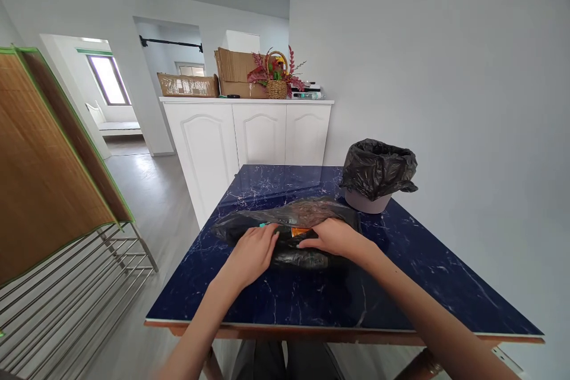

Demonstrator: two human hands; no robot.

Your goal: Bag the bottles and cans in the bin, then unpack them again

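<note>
A black, thin plastic bag (307,258) lies stretched sideways on the table in front of me, its mouth facing me. My left hand (255,252) grips the bag on the left side of this opening, fingers bent and close together, with a small teal bit (262,225) by its fingertips. On the other side, my right hand (332,237) has hold of the bag, its thumb pointing left and its other fingertips partly hidden by the plastic. Between the hands, an orange item (299,231) shows inside the bag; its kind cannot be made out.
The blue marble-patterned table (276,303) carries a bin (367,202) lined with a black bag (378,169) at the back right. Behind stands a white cabinet (260,130) with cardboard boxes (189,85) and a flower basket (276,89). A metal rack (129,249) is at left.
</note>
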